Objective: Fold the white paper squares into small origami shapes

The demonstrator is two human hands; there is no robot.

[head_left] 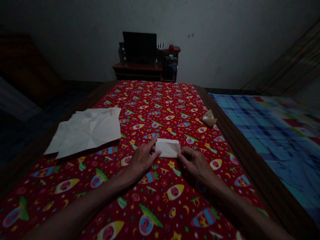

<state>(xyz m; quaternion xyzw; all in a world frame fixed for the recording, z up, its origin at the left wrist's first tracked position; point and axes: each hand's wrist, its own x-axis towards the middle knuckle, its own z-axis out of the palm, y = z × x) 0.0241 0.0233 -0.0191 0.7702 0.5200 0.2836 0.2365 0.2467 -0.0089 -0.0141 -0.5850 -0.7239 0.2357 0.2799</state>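
A small folded sheet of white paper (168, 149) lies on the red patterned cloth, its layers stacked into a flat rectangle. At its left end is my left hand (143, 158), the thumb on the lower left corner and the index finger stretched along the left edge. My right hand (196, 161) pinches the lower right corner between thumb and fingers. Off to the left rests a stack of creased white paper sheets (91, 130). A small folded paper piece (209, 118) stands near the cloth's right edge.
The red cloth (155, 203) covers a table with dark wooden edges (250, 160). Beyond its far end stands a desk (137, 69) with a dark monitor (140, 46) and a red object (174, 48). A blue checked bedspread (265, 133) is at the right.
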